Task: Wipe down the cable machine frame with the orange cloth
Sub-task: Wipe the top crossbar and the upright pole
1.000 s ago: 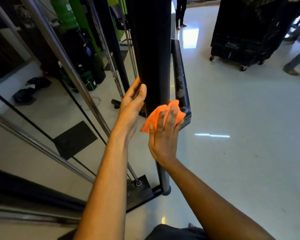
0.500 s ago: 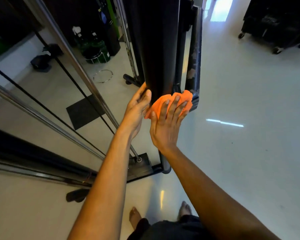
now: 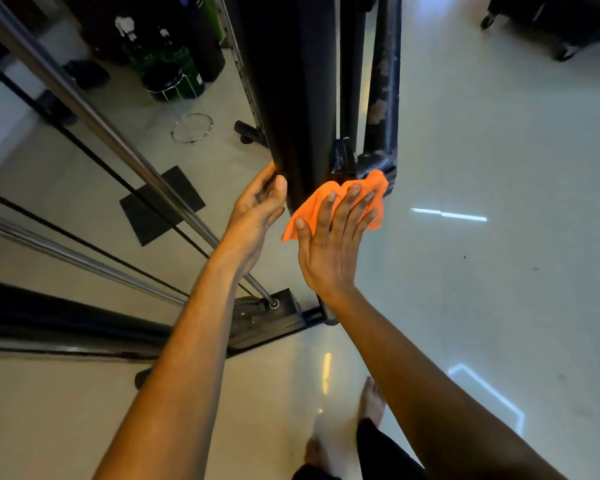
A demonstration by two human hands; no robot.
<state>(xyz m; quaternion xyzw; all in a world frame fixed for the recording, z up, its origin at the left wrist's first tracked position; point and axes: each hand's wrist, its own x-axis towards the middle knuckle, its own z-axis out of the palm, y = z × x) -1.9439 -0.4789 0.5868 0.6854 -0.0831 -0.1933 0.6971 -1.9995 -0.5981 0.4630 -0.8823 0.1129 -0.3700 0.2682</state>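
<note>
The right hand (image 3: 329, 247) lies flat with straight, spread fingers (image 3: 352, 202) pressing the orange cloth (image 3: 340, 202) against the lower part of the black upright post (image 3: 291, 98) of the cable machine frame, the cloth bunched under the fingertips with one corner hanging down to the left and its far edge touching the scuffed black handle bracket (image 3: 381, 109) on the right of the post. Just to the left, the left hand (image 3: 257, 209) rests on the post's left edge, its fingers loosely bent around that edge and the thumb laid along the near face; it holds no cloth. Left of the hands, 2 shiny steel guide rods (image 3: 94, 116) slant down to the black base plate (image 3: 267, 313) on the glossy pale floor (image 3: 482, 289), with thin black cables running beside them. A dark square mat (image 3: 161, 204) lies on the floor behind the rods, and a wire ring (image 3: 192, 127) sits farther back near a green and black container (image 3: 168, 74). The person's bare feet (image 3: 371, 398) show at the near edge
</note>
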